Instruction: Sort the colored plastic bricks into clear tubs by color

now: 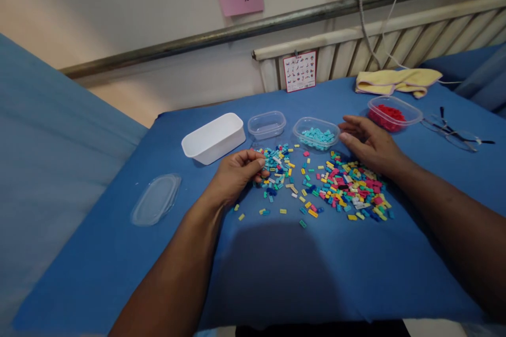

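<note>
Small toy bricks in many colours lie in two piles. Over the left edge of the smaller, mostly blue and turquoise pile [279, 160], my left hand [243, 168] has its thumb and forefinger pinched together; whatever is between the tips is too small to make out. My right hand [366, 142] is open, thumb apart from the fingers, at the right side of a clear plastic tub [297, 134] that holds turquoise bricks [318, 137]. Below that hand spreads the larger mixed pile [351, 187]. Loose bricks [302, 210] are scattered between and in front of the piles.
Behind the piles stand a white box [213, 139] and another clear tub [266, 125]. A tub of red bricks [389, 116], eyeglasses [454, 134] and a yellow cloth [395, 81] are at right. Clear lids [156, 200] lie at left on the blue cloth [98, 242].
</note>
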Demonstrator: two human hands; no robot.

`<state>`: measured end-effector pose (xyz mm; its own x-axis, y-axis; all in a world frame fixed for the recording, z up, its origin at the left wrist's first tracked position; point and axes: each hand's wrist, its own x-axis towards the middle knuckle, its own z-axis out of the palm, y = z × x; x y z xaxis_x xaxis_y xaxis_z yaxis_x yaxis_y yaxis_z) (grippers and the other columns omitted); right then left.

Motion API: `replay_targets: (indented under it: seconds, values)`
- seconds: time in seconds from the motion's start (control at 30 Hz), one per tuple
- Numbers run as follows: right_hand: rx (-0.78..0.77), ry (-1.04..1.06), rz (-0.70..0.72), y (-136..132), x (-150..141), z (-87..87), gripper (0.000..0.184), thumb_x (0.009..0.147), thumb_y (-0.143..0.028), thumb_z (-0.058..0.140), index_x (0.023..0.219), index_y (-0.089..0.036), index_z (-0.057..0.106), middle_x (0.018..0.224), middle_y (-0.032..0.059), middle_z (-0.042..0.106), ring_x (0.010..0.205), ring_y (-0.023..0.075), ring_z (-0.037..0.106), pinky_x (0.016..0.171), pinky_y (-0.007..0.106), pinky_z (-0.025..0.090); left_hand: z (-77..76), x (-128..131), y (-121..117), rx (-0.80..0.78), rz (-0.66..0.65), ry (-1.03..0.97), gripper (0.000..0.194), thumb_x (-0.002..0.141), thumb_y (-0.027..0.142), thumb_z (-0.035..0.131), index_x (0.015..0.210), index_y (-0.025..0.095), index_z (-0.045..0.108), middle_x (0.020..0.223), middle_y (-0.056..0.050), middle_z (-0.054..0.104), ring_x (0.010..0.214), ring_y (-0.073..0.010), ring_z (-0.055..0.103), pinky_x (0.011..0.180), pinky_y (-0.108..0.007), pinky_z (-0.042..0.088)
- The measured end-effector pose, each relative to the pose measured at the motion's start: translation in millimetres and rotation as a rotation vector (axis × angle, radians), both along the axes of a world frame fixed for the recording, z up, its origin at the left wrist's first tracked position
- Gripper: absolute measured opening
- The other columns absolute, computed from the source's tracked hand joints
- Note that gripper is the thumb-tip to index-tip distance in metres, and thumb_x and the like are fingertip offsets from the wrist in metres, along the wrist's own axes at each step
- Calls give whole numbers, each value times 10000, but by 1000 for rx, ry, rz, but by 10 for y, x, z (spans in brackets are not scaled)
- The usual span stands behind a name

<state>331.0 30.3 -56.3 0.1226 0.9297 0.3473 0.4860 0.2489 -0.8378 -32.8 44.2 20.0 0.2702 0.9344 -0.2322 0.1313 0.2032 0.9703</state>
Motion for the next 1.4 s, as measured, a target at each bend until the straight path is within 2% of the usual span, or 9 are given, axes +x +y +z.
replay_targets:
  seconds: [0.17,0.4,0.57,0.67,0.8,0.93,1.13,1.27,1.4]
  values:
    - [17,106,-104,46,-12,6,460,929,-562,786,1304,-299,746,1237,139,819,1167,403,770,1008,648,623,-19,-15,29,-57,49,-65,248,814,255,889,960,144,721,799,-26,741,691,-119,719,596,-200,521]
    - [6,-15,-132,-30,-37,117,376,967,-559,722,1198,-269,783,1076,99,830,936,315,775,824,500,644,-12,-16,29,-70,54,-109,281,780,254,930,943,131,737,785,2,706,612,-81,678,526,-173,503]
    - [152,-160,-185,-127,-91,220,295,996,-493,690,1153,-270,803,1081,89,832,967,306,766,873,480,622,-18,31,-4,-100,54,-155,314,759,249,944,965,128,742,814,-2,713,665,-100,722,571,-178,553]
    - [145,-192,-168,-112,-96,198,274,1005,-494,679,1123,-282,807,1040,76,830,929,297,759,848,467,613,-32,75,-43,-75,50,-100,276,776,239,923,953,131,740,784,-5,717,662,-105,721,604,-193,572]
    - [75,-15,-249,38,-21,83,305,980,-554,693,1021,-269,792,921,67,810,801,269,742,729,423,604,3,146,-86,13,19,2,226,810,251,884,951,139,748,765,-15,729,645,-102,690,618,-214,565]
    - [-8,193,-278,184,57,5,360,952,-598,703,954,-242,756,955,89,812,793,267,767,680,407,613,120,273,-19,64,-57,67,214,847,281,848,983,147,752,769,-23,738,664,-120,685,646,-244,558]
    - [-34,182,-226,192,39,27,381,941,-606,723,959,-227,761,962,94,819,828,265,778,750,420,627,265,780,412,412,-247,254,108,919,214,728,999,151,764,792,-16,736,683,-133,660,703,-282,525]
    - [-60,192,-237,179,43,44,387,941,-608,727,960,-223,762,978,96,820,814,253,769,736,403,620,282,1143,676,695,-314,451,138,960,219,726,1044,131,790,981,-62,773,842,-158,677,813,-302,504]
    - [-64,197,-214,183,68,23,394,949,-621,719,952,-230,767,977,90,820,830,252,758,748,405,615,324,1097,690,847,-291,548,178,996,252,707,1102,148,805,1089,-71,779,952,-178,696,868,-308,502]
